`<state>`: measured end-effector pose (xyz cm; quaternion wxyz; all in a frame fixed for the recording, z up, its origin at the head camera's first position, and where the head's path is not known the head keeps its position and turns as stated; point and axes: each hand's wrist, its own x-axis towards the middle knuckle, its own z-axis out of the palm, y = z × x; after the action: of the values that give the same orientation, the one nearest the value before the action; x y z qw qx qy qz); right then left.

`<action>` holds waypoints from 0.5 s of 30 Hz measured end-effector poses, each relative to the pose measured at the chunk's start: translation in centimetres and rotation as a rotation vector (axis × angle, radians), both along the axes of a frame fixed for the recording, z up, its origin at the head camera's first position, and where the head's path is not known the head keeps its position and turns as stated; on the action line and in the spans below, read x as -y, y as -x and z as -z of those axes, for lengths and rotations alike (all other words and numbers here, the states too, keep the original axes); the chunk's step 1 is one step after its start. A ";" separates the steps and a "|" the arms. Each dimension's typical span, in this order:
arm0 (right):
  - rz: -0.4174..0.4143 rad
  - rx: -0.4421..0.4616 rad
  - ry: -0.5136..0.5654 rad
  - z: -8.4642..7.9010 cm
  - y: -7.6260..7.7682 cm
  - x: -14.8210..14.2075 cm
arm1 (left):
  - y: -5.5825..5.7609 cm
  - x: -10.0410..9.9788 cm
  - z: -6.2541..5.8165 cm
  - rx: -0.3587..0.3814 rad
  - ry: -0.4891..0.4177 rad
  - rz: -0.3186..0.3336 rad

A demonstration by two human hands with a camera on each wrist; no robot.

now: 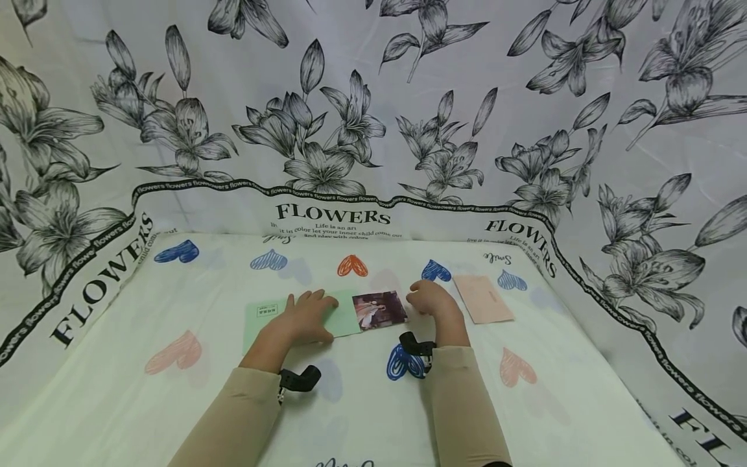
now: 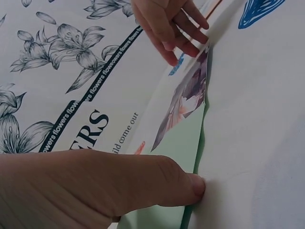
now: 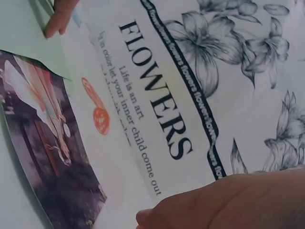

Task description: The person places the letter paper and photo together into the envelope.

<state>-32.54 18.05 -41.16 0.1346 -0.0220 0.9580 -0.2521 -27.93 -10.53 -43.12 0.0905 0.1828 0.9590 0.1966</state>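
A light green envelope (image 1: 345, 319) lies on the cloth, with a dark printed photo (image 1: 379, 311) at its right end. My left hand (image 1: 303, 316) rests across the envelope with fingers spread; its thumb (image 2: 183, 187) touches the near edge. Beside the photo's right edge is my right hand (image 1: 436, 305), palm down and with relaxed fingers. The left wrist view shows those fingers (image 2: 187, 29) with nothing in them. In the right wrist view the photo (image 3: 52, 143) meets the envelope (image 3: 28, 31) along a curved edge.
A pink envelope (image 1: 483, 299) lies to the right of my right hand. The white cloth (image 1: 222, 415) carries printed hearts, and a flower-patterned curtain (image 1: 408, 149) rises behind and at both sides. A black wrist camera (image 1: 300, 379) sits on my left sleeve.
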 end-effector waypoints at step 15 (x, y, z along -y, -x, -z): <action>0.004 0.007 -0.010 0.0 0.0 -0.6 | 0.1 -0.1 0.5 0.034 -0.042 0.001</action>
<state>-32.56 18.64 -41.15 0.1375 -0.0184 0.9588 -0.2477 -28.05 -10.44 -43.60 0.1030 0.1817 0.9529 0.2199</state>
